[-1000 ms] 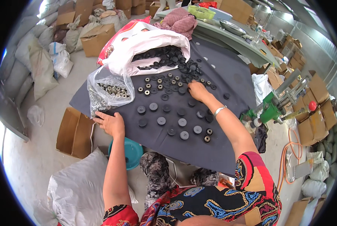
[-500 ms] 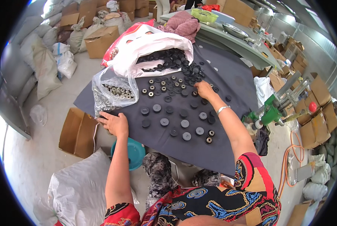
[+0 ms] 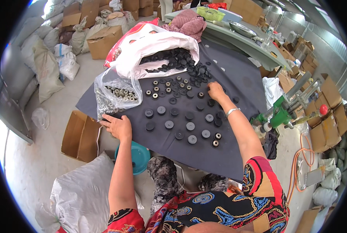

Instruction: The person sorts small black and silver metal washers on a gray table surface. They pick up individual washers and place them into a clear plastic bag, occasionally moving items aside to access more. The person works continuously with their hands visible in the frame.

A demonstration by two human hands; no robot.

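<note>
In the lower centre of the frame, a pair of metal-centred discs (image 3: 215, 143) is placed toward the near edge of the dark-covered counter (image 3: 163, 149). Beyond it, dark grey discs (image 3: 190, 126) are laid flat and spaced apart. At centre left, the left hand (image 3: 120, 127) is rested at the counter edge with fingers spread, beside the lower end of a clear bag (image 3: 125, 104) of metal rings (image 3: 121, 93); no part is seen in its grip. Right of centre, the right hand (image 3: 217, 92) is positioned over the counter with fingertips bent down; whether a part is held in its grip cannot be told. A lone metal-ringed disc (image 3: 201, 94) is located just left of and below those fingertips; being round, no long axis is presented, and the right hand is nearer. Farther up, a heap of black discs (image 3: 198, 73) is spread from the mouth of a white sack (image 3: 132, 58), up and left of the right grip.
</note>
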